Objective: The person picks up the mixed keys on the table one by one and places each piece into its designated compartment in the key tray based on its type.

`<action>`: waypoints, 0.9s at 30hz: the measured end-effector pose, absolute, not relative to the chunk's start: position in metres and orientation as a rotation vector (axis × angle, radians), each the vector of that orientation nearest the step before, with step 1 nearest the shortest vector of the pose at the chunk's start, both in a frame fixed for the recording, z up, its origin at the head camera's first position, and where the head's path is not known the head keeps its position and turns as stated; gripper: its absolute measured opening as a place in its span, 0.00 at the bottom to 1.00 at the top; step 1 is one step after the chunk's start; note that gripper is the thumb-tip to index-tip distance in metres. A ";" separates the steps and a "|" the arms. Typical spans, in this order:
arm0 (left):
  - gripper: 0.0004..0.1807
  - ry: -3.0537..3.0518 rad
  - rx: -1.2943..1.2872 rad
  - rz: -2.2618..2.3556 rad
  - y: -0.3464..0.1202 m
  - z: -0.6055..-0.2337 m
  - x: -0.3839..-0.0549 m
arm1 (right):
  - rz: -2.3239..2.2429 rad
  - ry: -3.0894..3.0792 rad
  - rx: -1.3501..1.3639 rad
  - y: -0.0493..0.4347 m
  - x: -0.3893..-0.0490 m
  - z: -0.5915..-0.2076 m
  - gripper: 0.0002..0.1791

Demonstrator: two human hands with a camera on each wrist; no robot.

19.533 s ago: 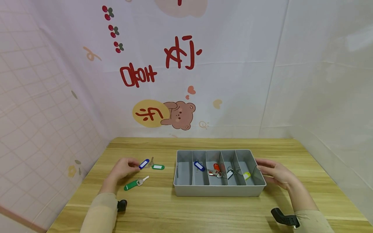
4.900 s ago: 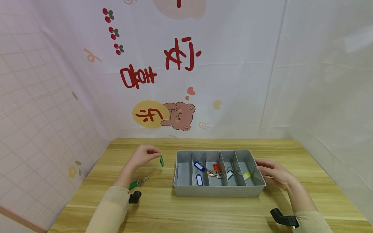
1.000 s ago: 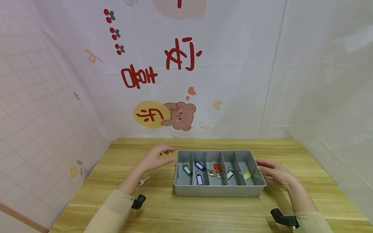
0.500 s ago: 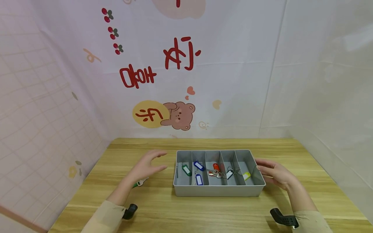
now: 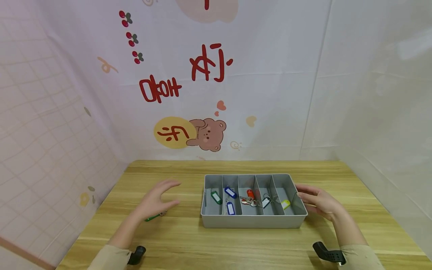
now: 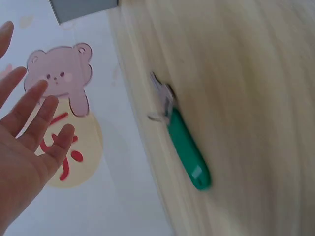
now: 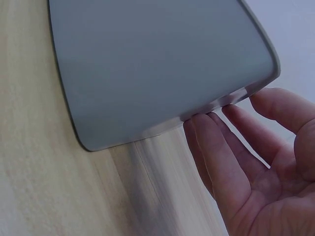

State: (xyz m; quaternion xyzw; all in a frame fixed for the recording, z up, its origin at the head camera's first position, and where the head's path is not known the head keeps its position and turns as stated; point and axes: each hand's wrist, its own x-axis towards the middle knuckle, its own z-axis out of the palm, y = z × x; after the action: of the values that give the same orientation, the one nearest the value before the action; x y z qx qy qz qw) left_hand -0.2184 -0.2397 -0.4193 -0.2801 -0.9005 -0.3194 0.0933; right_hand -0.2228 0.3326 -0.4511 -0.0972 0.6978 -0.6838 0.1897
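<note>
My left hand (image 5: pixel 156 198), fingers spread and holding nothing, hovers over the left part of the table. Below it lies a green key tag (image 6: pixel 189 152) with a metal key (image 6: pixel 162 93), partly covered by the hand in the head view. My right hand (image 5: pixel 320 200) touches the right end wall of a grey divided box (image 5: pixel 253 222) with its fingertips. From left to right, its compartments hold a green key tag (image 5: pixel 216 197), two blue key tags (image 5: pixel 231 192), red tags (image 5: pixel 250 194) with keys, a dark-edged tag (image 5: pixel 266 201), and a yellow tag (image 5: pixel 286 204).
The wooden table (image 5: pixel 236 247) carries the box right of centre. A white printed sheet (image 5: pixel 270 93) hangs behind the table's back edge and continues along both sides. Each wrist wears a black strap mount (image 5: pixel 329 253).
The green key tag held 4.9 seconds ago now lies in the leftmost compartment. My emptied left hand has since drawn back leftward, toward the other green key tag. The right hand stays put.
</note>
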 end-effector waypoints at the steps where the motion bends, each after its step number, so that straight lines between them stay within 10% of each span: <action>1: 0.31 -2.673 -0.835 -0.943 -0.243 -0.421 -0.218 | -1.922 1.963 -0.272 0.333 -0.223 -0.451 0.27; 27: 0.42 -2.863 -0.921 -1.158 -0.306 -0.443 -0.233 | -1.923 1.955 -0.283 0.330 -0.220 -0.447 0.29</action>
State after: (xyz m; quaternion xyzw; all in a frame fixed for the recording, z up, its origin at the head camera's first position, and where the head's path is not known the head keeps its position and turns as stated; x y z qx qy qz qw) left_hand -0.2333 -0.3065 -0.4430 -0.2855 -0.8877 -0.3590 -0.0407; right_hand -0.2204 0.3303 -0.4471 -0.1008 0.6961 -0.6847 0.1912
